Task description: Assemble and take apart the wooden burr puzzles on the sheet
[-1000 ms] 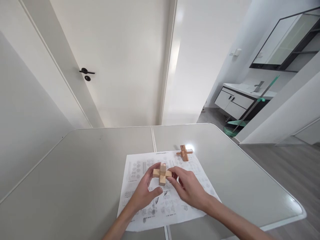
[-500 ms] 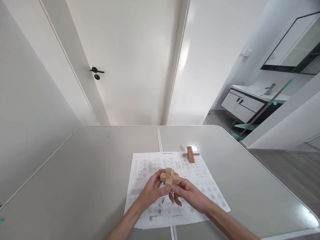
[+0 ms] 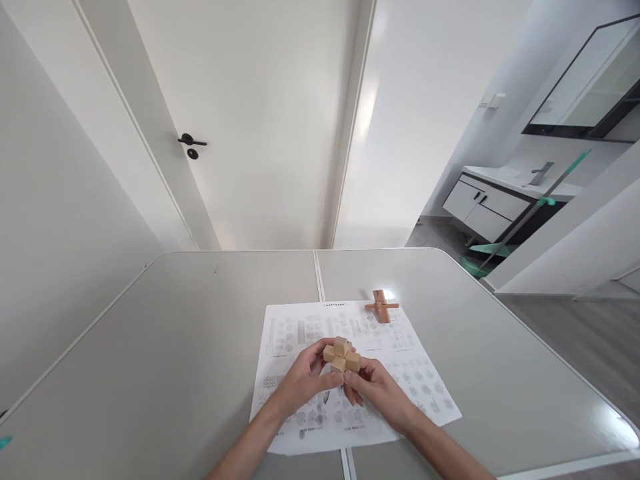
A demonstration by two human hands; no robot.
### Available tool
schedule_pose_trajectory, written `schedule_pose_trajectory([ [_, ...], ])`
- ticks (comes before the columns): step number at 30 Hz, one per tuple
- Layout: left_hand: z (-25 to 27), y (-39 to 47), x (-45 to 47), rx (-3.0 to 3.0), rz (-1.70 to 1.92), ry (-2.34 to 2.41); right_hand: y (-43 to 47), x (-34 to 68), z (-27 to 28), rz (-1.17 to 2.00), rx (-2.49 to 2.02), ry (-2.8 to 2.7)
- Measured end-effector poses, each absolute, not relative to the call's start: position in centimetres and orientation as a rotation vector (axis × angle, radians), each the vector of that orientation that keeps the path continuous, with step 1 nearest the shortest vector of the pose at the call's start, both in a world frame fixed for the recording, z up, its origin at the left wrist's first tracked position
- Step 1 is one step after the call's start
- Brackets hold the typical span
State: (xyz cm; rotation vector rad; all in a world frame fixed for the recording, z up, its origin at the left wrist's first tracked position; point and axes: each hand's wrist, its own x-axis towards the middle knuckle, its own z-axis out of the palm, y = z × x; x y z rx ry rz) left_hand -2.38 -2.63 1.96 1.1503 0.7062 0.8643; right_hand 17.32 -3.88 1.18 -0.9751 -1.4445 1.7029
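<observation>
Between my two hands is a pale wooden burr puzzle [image 3: 342, 355], its square block ends sticking out in several directions. My left hand [image 3: 311, 375] grips it from the left, thumb at the lower front and fingers behind. From the right, my right hand [image 3: 376, 388] holds it with the thumb near the bottom block and some fingers curled beneath. The puzzle is held over a printed paper sheet [image 3: 290, 437] covered with small diagrams. On the sheet's far right edge lies a darker reddish wooden puzzle [image 3: 382, 306], cross-shaped, with a mark on one end.
A grey folding table [image 3: 175, 373] with a pale centre seam lies under the sheet. Beyond it stands a white door [image 3: 260, 133] with a black handle [image 3: 192, 140]. At the right are a sink cabinet [image 3: 487, 203], a mirror [image 3: 585, 80] and a green-ended pole [image 3: 543, 203].
The wooden puzzle has tilted and shifted very slightly to the right in my hands. The fingers of my right hand have drawn closer together under it.
</observation>
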Motion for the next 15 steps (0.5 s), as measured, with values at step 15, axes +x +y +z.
schedule_pose_trajectory([
  [15,1.69,-2.89,-2.08,1.332,0.883,0.821,-3.79,16.85,0.35,1.251,-1.203,-1.507],
])
